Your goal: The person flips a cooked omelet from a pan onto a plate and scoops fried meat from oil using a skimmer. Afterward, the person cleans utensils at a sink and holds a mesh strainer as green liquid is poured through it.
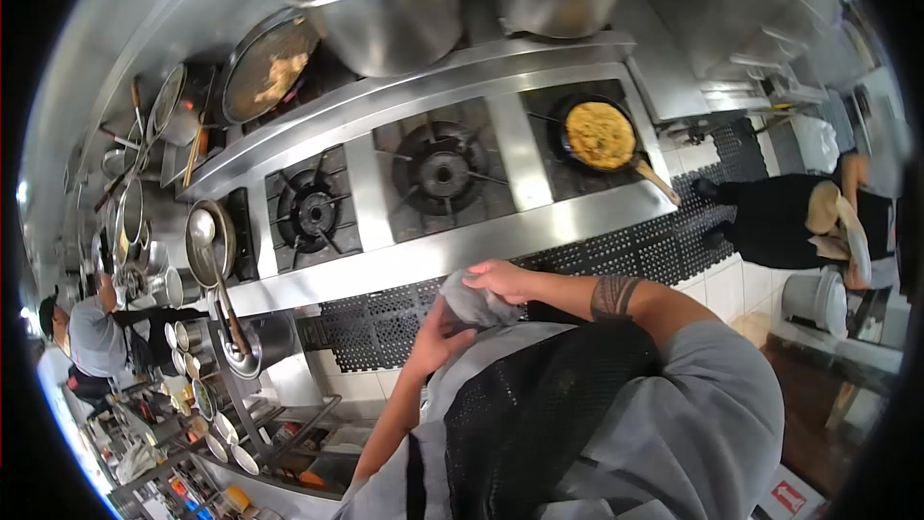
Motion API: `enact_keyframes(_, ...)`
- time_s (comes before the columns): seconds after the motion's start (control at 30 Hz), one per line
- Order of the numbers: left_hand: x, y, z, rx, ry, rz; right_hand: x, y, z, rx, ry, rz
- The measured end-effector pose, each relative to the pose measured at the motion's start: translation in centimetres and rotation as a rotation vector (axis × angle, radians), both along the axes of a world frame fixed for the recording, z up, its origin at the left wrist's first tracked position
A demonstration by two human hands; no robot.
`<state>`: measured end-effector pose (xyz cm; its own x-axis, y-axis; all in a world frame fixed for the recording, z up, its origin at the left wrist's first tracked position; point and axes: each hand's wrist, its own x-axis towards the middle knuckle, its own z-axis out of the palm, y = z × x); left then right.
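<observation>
In front of my body, a bunched grey cloth (470, 300) is between my two hands. My right hand (499, 280) is closed over its upper edge, the fingers bent. On the near left side of the cloth, my left hand (438, 339) holds it with the thumb apart from it; its fingertips are partly hidden. Beyond them is the stove's steel front edge (433, 255). A black frying pan (570, 156) with a round golden omelette-like cake (601, 135) sits on the right burner, its wooden handle toward the front right.
Two bare burners, the middle one (444, 173) and the left one (316, 213), show iron grates. Large steel pots (385, 29) and a pan with food (272, 67) stand behind. Left are a pan with a ladle (204, 231) and a person (96, 332); right, another person (784, 217) holds a tan cloth.
</observation>
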<state>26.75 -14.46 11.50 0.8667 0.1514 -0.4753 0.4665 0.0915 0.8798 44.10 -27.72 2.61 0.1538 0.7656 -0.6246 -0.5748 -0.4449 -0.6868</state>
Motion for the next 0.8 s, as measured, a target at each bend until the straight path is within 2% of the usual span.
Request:
enact_keyframes(0.03, 2.3, -3.3, -0.1, -0.105, -0.197, 0.067, -0.3, -1.7, 0.0, 0.032, 0.225, -0.243)
enact_keyframes(0.07, 3.9, -5.1, -0.5, 0.067, -0.119, 0.087, 0.3, -3.6, 4.0, 0.089, 0.332, -0.296)
enact_keyframes(0.1, 5.1, -6.6, -1.0, 0.239, -0.04, 0.104, 0.7, -5.4, 5.3, 0.095, 0.334, -0.315)
enact_keyframes(0.17, 7.0, -7.9, -1.7, 0.293, -0.014, 0.08, 1.9, -9.1, 6.6, 0.337, 0.221, -0.28)
enact_keyframes(0.2, 7.7, -8.3, -1.8, 0.344, 0.01, 0.082, 2.8, -11.1, 6.4, 0.277, 0.115, -0.22)
enact_keyframes(0.23, 8.2, -8.2, -1.2, 0.573, -0.11, 0.126, 3.8, -13.3, 6.5, 0.276, 0.112, -0.229)
enact_keyframes(0.27, 8.4, -7.0, -0.3, 0.659, -0.049, 0.1, 4.8, -15.6, 6.8, 0.183, -0.247, -0.232)
enact_keyframes(0.3, 8.4, -5.6, 0.3, 0.619, 0.021, 0.203, 5.6, -18.0, 7.0, 0.081, -0.604, -0.228)
enact_keyframes(0.37, 8.3, -2.4, 0.5, 0.935, 0.061, 0.356, 7.2, -23.4, 3.8, -0.015, -0.609, -0.456)
enact_keyframes(0.4, 8.4, -0.7, 1.1, 0.892, 0.144, 0.418, 8.0, -25.7, 4.5, -0.139, -0.476, -0.5)
enact_keyframes(0.43, 8.1, 0.8, -0.4, 1.038, 0.053, 0.458, 8.7, -27.8, 5.4, -0.265, -0.342, -0.543)
enact_keyframes(0.5, 6.0, 6.8, -10.6, 1.342, -0.005, 0.12, 8.8, -31.5, 5.8, -0.429, -0.463, -0.564)
enact_keyframes(0.53, 5.9, 6.4, -10.5, 1.32, -0.001, 0.122, 8.6, -32.8, 5.9, -0.45, -0.47, -0.556)
enact_keyframes(0.6, 5.6, 5.6, -9.8, 1.233, 0.341, -0.083, 8.9, -35.1, 5.7, -0.569, -0.353, -0.642)
enact_keyframes(0.63, 6.1, 5.8, -8.9, 1.104, 0.389, -0.064, 9.8, -36.0, 5.3, -0.58, -0.37, -0.618)
enact_keyframes(0.7, 7.1, 5.0, -5.2, 1.11, 0.455, -0.077, 11.0, -37.6, 3.1, -0.666, -1.021, -0.334)
enact_keyframes(0.73, 6.3, 4.8, -5.6, 1.11, 0.471, -0.073, 11.9, -38.2, 2.3, -0.508, -1.386, -0.337)
enact_keyframes(0.77, 5.3, 4.7, -6.4, 1.159, 0.387, 0.075, 13.0, -38.5, 1.3, -0.495, -1.378, -0.327)
enact_keyframes(0.8, 4.9, 4.6, -6.6, 1.209, 0.292, 0.232, 14.8, -38.2, 0.7, -0.624, -1.531, -0.388)
